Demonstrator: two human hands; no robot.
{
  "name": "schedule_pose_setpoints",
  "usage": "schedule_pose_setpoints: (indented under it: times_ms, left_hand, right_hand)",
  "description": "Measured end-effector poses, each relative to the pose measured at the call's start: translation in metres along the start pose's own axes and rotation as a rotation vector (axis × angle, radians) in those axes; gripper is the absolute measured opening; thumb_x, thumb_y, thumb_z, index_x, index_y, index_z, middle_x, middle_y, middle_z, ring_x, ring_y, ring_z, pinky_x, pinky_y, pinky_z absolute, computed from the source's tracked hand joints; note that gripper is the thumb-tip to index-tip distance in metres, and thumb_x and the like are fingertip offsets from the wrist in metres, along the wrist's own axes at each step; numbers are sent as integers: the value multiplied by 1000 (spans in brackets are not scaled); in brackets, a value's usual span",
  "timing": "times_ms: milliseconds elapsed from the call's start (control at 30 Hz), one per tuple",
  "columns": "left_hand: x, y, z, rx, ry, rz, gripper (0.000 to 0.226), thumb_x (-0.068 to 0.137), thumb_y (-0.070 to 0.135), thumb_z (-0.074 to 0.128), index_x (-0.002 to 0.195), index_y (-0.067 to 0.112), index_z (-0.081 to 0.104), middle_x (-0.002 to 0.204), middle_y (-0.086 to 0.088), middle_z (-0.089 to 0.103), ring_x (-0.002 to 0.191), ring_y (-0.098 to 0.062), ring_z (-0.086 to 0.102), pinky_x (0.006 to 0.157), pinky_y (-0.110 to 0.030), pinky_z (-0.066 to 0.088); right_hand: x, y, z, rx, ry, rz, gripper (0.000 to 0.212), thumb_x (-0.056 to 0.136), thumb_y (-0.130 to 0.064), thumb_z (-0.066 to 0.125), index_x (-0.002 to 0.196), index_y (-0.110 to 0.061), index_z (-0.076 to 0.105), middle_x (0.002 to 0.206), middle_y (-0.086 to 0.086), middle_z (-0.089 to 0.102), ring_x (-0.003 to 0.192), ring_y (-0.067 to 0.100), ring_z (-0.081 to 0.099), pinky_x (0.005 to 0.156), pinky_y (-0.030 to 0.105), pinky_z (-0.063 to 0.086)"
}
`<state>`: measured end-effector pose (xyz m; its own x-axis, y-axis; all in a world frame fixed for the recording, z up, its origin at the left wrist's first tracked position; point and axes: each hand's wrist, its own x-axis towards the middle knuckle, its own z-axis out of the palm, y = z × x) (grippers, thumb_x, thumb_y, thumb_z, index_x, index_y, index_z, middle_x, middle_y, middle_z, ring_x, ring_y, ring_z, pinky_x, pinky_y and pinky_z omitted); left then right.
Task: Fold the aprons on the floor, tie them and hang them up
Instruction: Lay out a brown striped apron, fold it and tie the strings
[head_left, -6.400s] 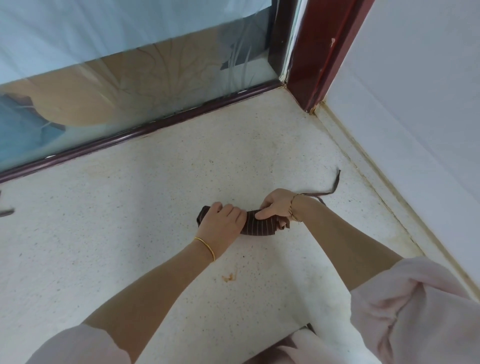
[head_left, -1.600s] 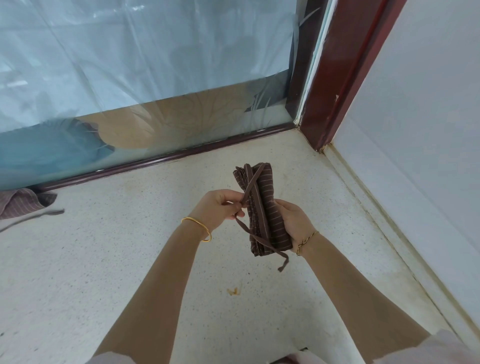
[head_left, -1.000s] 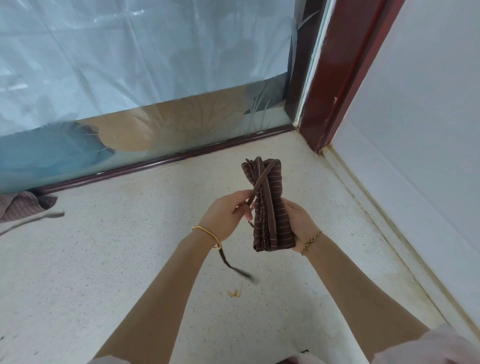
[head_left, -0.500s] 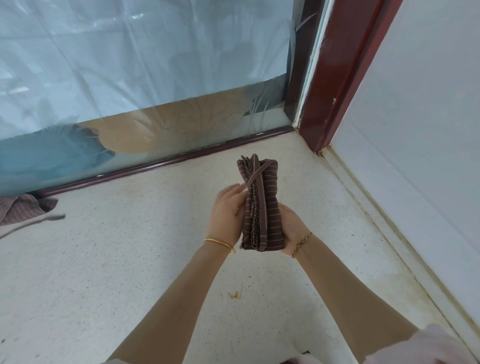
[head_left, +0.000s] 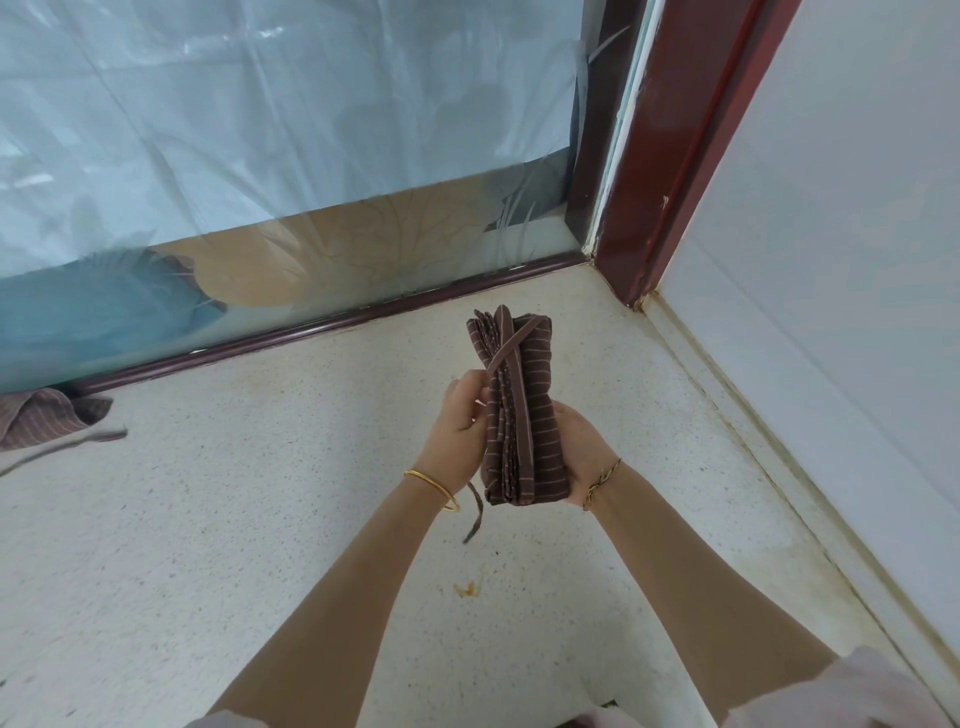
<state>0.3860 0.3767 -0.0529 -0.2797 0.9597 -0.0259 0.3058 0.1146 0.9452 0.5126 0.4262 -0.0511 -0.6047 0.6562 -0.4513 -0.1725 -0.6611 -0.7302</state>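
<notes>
Brown pin-striped cloth apron (head_left: 522, 415) risks unwinding before any knot holds it.
Slack in the flat brown strap (head_left: 511, 347), pinched by the left hand (head_left: 460, 431), would let the folds splay; the upright bundle, strap crossed over its top, sits gripped in the right hand (head_left: 583, 448), below-left of the dark red wooden door post (head_left: 670, 156).

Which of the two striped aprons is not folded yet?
The crumpled apron on the floor at the left edge; the other is a folded bundle held by the left hand and right hand.

Folded apron (head_left: 519, 415) between both hands — another apron (head_left: 39, 423) far left.
</notes>
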Motion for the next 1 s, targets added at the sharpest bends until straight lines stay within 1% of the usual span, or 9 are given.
schedule_pose_setpoints:
  times_ms: [133,267,333,400,467,600,767,900,1000]
  left_hand:
    - [5,10,-7,280,-66,-69,18,95,12,44,104,20,57,100,-7,61,90,-24,58,84,-39,51]
    - [5,22,-10,632,-46,-115,18,97,10,40,100,6,58,88,-9,61,78,-25,57,74,-34,51]
    - [3,30,-8,573,-39,-163,21,98,9,36,91,6,55,81,-7,55,69,-19,51,62,-23,47]
    - [3,36,-5,336,-48,-287,28,97,11,34,72,10,47,67,-4,44,56,-13,40,48,-16,36]
    - [0,40,0,113,-67,-371,30,96,22,40,67,13,43,63,-2,40,54,-12,37,51,-20,33]
    - [1,30,15,448,-45,-298,54,76,61,60,97,11,53,94,-3,50,78,-16,56,64,-26,48]
    - [13,18,7,547,-148,-279,44,85,46,59,99,5,53,98,-11,58,81,-25,61,71,-34,54]
    - [16,6,-1,694,-331,-301,37,92,36,52,107,2,52,100,-12,56,86,-27,59,76,-34,51]
    - [15,-4,0,746,-421,-343,38,94,34,50,111,1,52,98,-11,56,85,-26,57,78,-33,50]
  right_hand:
    - [1,-1,-1,-63,80,-59,27,98,-14,43,88,-7,67,77,9,65,65,21,63,65,34,55]
    - [2,4,1,-160,192,-107,26,97,-12,46,87,-7,69,77,11,66,65,23,62,69,38,55]
    - [3,5,2,-194,239,-124,24,96,-12,48,89,-8,70,81,14,66,71,28,61,77,46,54]
    - [4,4,1,-252,290,-152,25,95,-13,49,85,-11,72,80,13,67,76,31,62,82,51,53]
    - [3,4,2,-337,323,-196,27,96,-14,49,81,-17,71,79,10,68,78,30,63,80,48,55]
    - [3,5,11,-569,372,-253,34,95,-5,39,74,-18,62,75,2,64,72,20,60,69,30,54]
    - [5,7,0,-1169,344,-286,28,97,-13,39,82,-2,61,80,13,62,71,27,59,65,36,50]
    - [-4,3,-11,-1676,171,22,23,98,-29,44,91,-12,58,88,6,59,84,25,60,69,31,47]
    - [-17,-9,-8,-1998,132,39,27,97,-35,46,108,-17,63,103,2,63,101,22,56,81,32,43]
